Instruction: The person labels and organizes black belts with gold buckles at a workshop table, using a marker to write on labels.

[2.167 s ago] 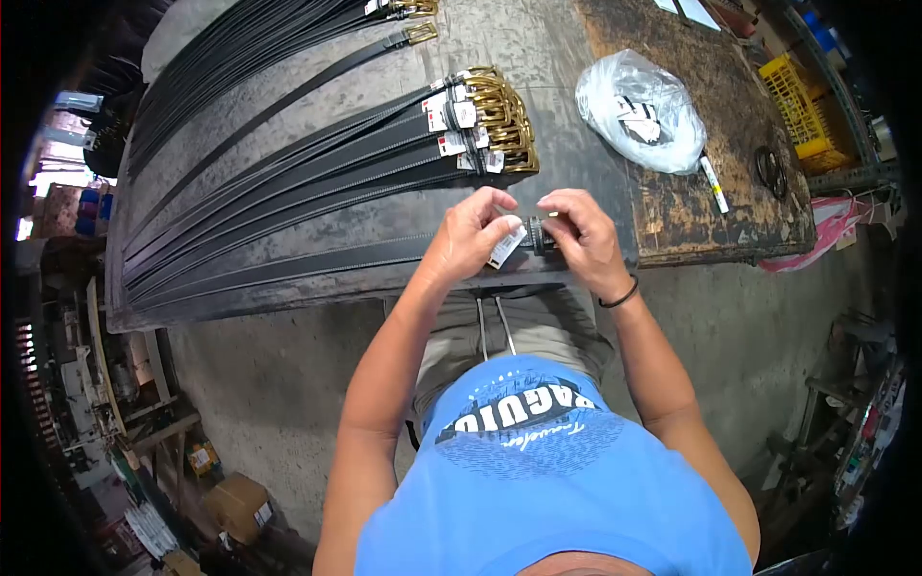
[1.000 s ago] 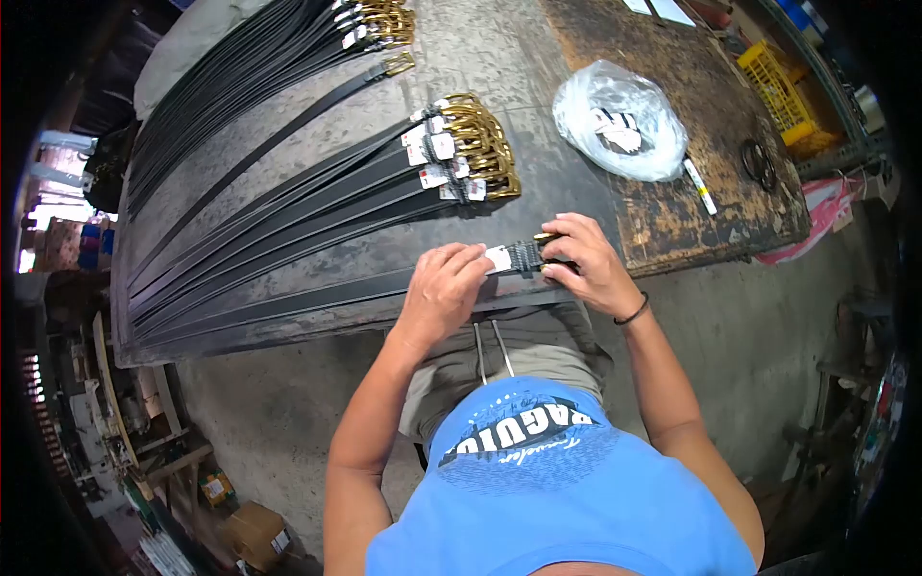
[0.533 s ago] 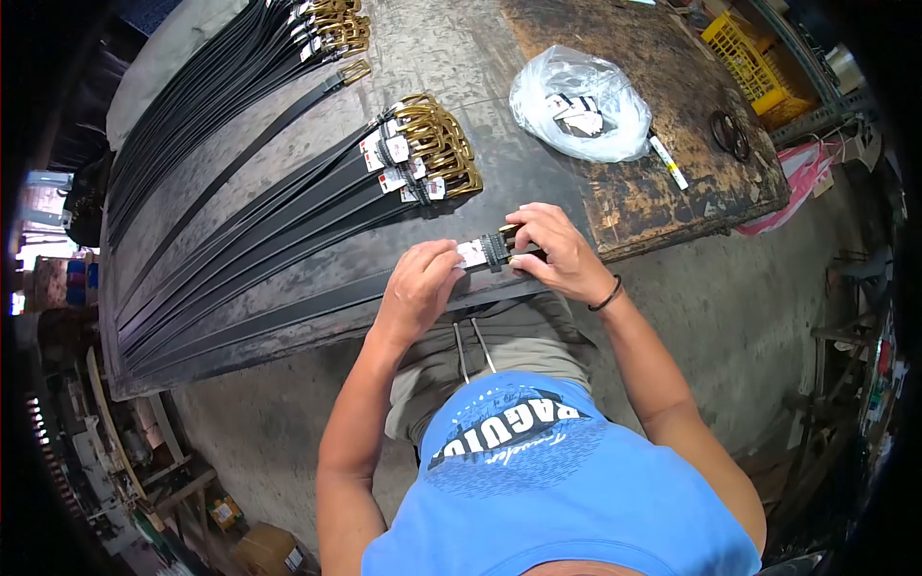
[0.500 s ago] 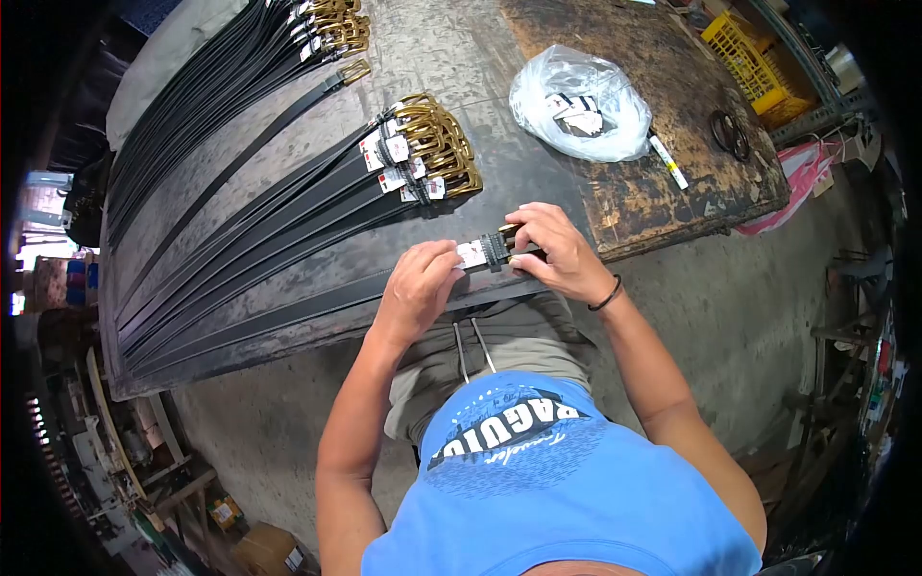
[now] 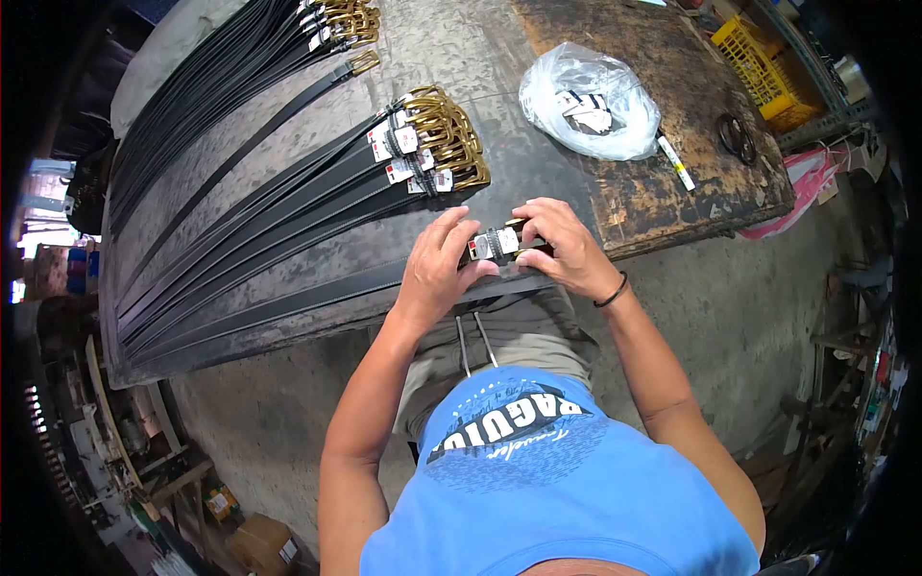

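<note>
Right grip [image 5: 557, 246] — belt [image 5: 336, 291] crosswise, buckle [image 5: 517, 222] rightward

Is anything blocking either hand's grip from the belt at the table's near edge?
Nothing visible: left hand and right hand are both on the belt. The bundle of belts lies beyond them, not in between.
</note>
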`<state>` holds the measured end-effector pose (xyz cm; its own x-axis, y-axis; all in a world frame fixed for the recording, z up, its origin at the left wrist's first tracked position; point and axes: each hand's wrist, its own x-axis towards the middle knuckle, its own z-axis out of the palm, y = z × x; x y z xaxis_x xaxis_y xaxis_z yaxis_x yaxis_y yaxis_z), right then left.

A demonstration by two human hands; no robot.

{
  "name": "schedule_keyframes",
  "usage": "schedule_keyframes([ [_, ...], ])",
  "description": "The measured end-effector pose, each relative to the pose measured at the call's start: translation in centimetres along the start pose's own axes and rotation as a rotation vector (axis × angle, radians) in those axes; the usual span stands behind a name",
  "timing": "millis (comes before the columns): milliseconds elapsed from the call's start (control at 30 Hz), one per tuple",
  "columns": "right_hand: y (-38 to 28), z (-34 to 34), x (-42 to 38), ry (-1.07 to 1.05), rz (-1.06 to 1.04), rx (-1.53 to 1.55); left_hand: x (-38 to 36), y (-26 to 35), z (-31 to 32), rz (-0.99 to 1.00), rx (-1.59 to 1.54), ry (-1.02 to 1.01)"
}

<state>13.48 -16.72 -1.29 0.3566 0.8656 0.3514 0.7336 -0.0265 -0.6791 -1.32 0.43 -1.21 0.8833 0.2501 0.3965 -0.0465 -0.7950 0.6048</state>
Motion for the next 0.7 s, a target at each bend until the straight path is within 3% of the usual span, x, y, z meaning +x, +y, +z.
schedule_keyframes([
  [533,0.0,0.1,0.0,-0.043,0.017,-0.025,0.3,-0.2,-0.1,-0.013,0.215,-0.069],
  [700,-0.7,-1.1,1.6,-0.077,-0.189,-0.119,0.0,-0.6,-0.9,0.067,0.271,-0.032],
])
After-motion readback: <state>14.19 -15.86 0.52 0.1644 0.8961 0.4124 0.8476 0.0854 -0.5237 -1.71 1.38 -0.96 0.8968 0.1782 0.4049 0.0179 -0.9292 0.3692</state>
